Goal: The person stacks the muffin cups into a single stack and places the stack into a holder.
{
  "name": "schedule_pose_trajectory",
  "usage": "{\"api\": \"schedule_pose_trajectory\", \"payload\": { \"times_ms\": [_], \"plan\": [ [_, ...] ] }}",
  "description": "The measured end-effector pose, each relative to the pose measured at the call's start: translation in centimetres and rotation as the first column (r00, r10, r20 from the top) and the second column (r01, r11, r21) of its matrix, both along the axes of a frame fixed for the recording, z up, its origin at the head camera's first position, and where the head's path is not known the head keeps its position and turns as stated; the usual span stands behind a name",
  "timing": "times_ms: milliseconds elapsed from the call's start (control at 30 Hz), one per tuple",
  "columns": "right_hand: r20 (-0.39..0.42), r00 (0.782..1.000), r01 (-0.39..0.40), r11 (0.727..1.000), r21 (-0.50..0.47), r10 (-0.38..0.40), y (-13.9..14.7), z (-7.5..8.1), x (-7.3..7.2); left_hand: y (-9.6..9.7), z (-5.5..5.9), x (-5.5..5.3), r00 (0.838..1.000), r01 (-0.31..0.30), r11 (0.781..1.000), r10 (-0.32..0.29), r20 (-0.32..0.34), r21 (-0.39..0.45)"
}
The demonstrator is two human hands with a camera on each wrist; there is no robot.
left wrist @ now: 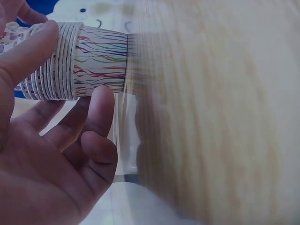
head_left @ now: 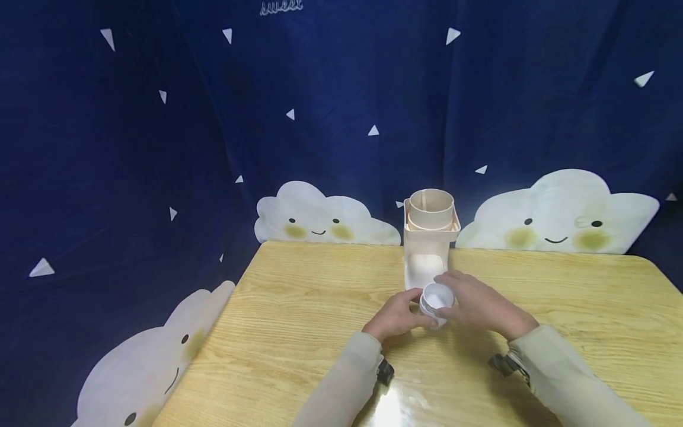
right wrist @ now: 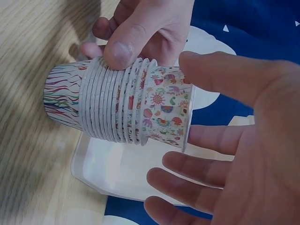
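A stack of paper cups [head_left: 436,298] stands upright, mouths up, between my two hands above the table. The lowest cup has coloured wavy stripes [left wrist: 101,61]; the top paper cup [right wrist: 164,105] has a floral print and sticks up farther than the closely nested rims below. My left hand [head_left: 397,316] grips the stack at its side, thumb across the rims and fingers opposite. Around the top cup's rim, my right hand [head_left: 477,301] has its thumb and forefinger on opposite sides, pinching it, while the other fingers [right wrist: 187,185] are spread.
Just behind the cups stands a beige plastic stand [head_left: 425,244] with a round open tube [head_left: 432,207] on top and a recess below. The wooden table [head_left: 320,279] ends at a dark blue curtain [head_left: 341,160] with white cloud shapes.
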State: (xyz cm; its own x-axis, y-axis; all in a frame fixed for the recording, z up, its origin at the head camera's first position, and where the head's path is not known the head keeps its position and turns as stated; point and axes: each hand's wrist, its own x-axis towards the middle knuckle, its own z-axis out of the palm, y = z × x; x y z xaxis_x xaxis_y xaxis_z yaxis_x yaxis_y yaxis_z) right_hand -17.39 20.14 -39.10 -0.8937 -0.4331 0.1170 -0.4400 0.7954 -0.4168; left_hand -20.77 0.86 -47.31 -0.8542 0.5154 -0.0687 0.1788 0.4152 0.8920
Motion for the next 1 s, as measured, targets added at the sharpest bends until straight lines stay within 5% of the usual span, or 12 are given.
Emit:
{"api": "schedule_pose_trajectory", "payload": {
  "times_ms": [733, 1000],
  "plan": [
    [-0.01, 0.999, 0.048, 0.994, -0.1, -0.05, 2.7, -1.6, 0.4, 0.2, 0.2, -0.2, 1.0, -0.004, 0.997, 0.001, -0.03, -0.08],
    [0.062, 0.995, 0.083, 0.99, -0.113, -0.077, 3.9, -2.5, 0.2, 0.6, 0.4, -0.1, 0.999, -0.02, 0.996, 0.016, -0.041, -0.09]
  ]
}}
